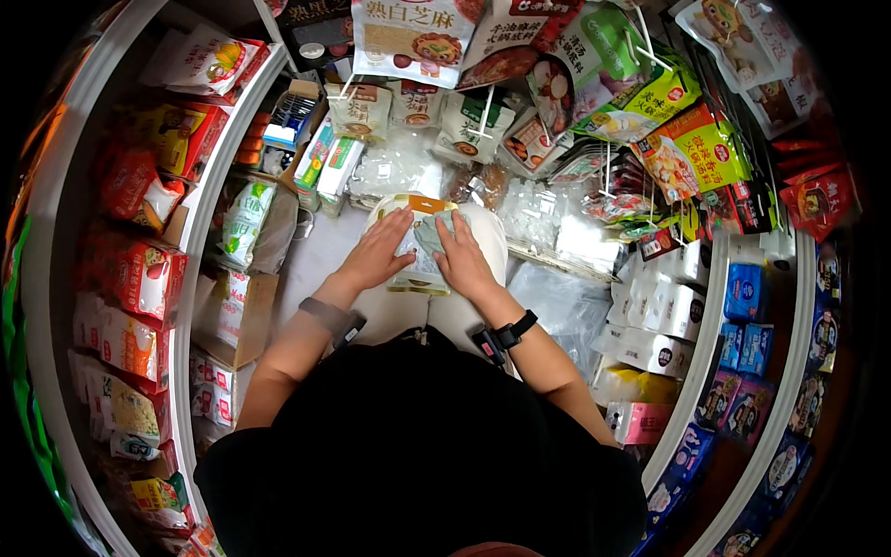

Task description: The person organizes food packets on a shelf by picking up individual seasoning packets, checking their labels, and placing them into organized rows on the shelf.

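A flat plastic packet (416, 280) with a yellow-brown top edge lies across my light-coloured trousers (386, 317). My left hand (379, 249) is laid flat over the packet's left side, its thumb pointing inward. Under the fingers of my right hand (465, 256), a crumpled grey-green cloth (427, 233) is pressed against the packet's upper right. Both hands hide parts of the packet, and its contents cannot be made out.
Shelves with bagged goods (143, 275) rise on the left. Hanging seasoning pouches (414, 38) jut out ahead. Clear plastic-wrapped goods (532, 209) sit low in front. Tissue packs (658, 299) line the right, and an open cardboard box (254, 317) stands on the left.
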The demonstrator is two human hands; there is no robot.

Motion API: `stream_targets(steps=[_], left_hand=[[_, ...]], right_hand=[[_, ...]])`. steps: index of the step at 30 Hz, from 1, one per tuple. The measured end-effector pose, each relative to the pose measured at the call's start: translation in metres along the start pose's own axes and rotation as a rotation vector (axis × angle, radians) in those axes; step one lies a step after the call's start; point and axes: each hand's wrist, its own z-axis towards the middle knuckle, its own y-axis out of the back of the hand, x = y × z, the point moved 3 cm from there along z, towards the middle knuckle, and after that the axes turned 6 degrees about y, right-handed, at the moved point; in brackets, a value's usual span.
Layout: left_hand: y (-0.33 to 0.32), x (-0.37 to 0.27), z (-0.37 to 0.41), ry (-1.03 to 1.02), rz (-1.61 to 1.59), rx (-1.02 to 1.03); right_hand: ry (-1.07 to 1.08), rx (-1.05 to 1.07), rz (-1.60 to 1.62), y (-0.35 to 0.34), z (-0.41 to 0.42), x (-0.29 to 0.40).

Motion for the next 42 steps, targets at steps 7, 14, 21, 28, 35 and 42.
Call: stream_targets(steps=[7,14,21,28,35,42], left_hand=[[-0.004,0.008,-0.004,-0.058,0.029,0.009],[-0.004,0.01,-0.001,-0.078,0.043,0.028],[-0.006,0.008,-0.002,-0.064,0.044,0.003],[-0.01,0.013,-0.002,-0.061,0.029,-0.004],[-0.006,0.013,-0.004,-0.058,-0.05,0.017],[0.011,0.02,-0.002,-0.016,-0.193,-0.114]], right_hand=[[0.141,0.148,-0.006,0.003,-0.021,0.026],[0.243,0.132,0.064,-0.003,-0.011,0.035],[-0.003,0.068,-0.077,0.006,-0.001,-0.005],[0.054,0.241,-0.286,-0.002,-0.034,0.024],[0.154,0.349,-0.049,0.018,-0.034,0.04],[0.273,0.163,0.001,0.005,-0.006,0.037]])
